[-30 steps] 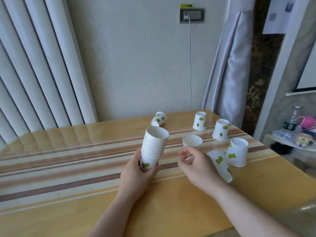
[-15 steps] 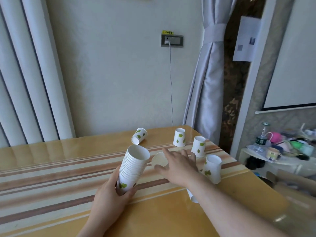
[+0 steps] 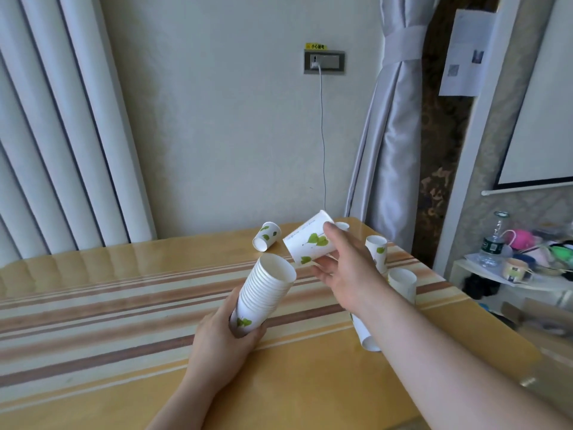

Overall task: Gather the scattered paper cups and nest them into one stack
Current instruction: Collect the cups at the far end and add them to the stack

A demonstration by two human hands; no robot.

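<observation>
The left hand (image 3: 221,339) grips the base of a tilted stack of nested cups (image 3: 265,294) above the striped table (image 3: 93,330). The right hand (image 3: 344,265) holds 1 leaf-printed cup (image 3: 310,242) in the air, just beyond the stack's open mouth. Another cup (image 3: 266,236) lies on its side near the table's far edge.

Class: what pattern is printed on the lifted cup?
Green leaves on white cup, head view.

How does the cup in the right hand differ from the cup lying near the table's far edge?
The held cup is lifted off the table, gripped by the right hand; the lying cup rests on its side on the table, untouched. The held cup's base points toward the stack; the lying cup's mouth faces the camera. Both are white with green leaves.
</observation>
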